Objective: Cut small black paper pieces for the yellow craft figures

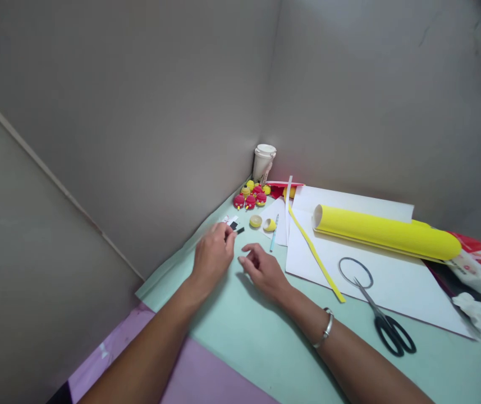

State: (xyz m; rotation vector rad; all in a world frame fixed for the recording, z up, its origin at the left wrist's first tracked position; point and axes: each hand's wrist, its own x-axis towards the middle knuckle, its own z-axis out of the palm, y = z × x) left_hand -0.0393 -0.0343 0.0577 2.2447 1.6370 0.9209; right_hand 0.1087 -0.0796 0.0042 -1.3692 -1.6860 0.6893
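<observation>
My left hand [214, 249] is closed in a pinch, with a small black strip [241, 230] sticking out past its fingertips. Beside those fingers lie small white and black paper pieces [234, 225], partly covered by the hand. My right hand [264, 271], with a silver bangle at the wrist, hovers over the green table cover [240, 336]; its fingers are loosely curved, with a gap between thumb and forefinger and nothing visible between them. Just beyond the hands sit a round yellowish piece [256, 221], a yellow cup-shaped piece [269, 225] and a light-blue pen [274, 233].
Several small red and yellow round figures [250, 202] cluster near a white cup [264, 161] in the corner. To the right, a yellow roll [387, 233], a yellow strip [316, 255], a grey ring [356, 272] and black-handled scissors [385, 325] lie on or beside white board [417, 300]. Grey walls enclose the back.
</observation>
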